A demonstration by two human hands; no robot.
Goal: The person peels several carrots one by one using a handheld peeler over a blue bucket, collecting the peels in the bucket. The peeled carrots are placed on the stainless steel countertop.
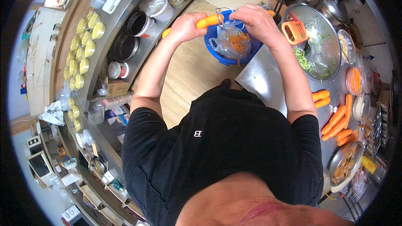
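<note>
A long carrot [209,21] lies across my left hand [190,27], whose fingers are closed around it, one end showing on each side. My right hand [253,22] grips a peeler [220,18] with a metal head, set against the carrot's right end; an orange tip, probably of its handle, shows beyond that hand. Below both hands is a blue bucket [216,57] lined with a clear plastic bag holding orange peelings [239,41]. Several peeled-looking carrots [334,122] lie on the metal table at the right.
On the metal table [259,72], a large steel bowl [337,42] holds shredded greens and an orange plastic basket [295,33]. Beside it stand a tub of shredded carrot [355,81] and a lower steel bowl [358,163]. Left is a counter with several yellow-filled cups [89,48], above shelved buckets [161,9].
</note>
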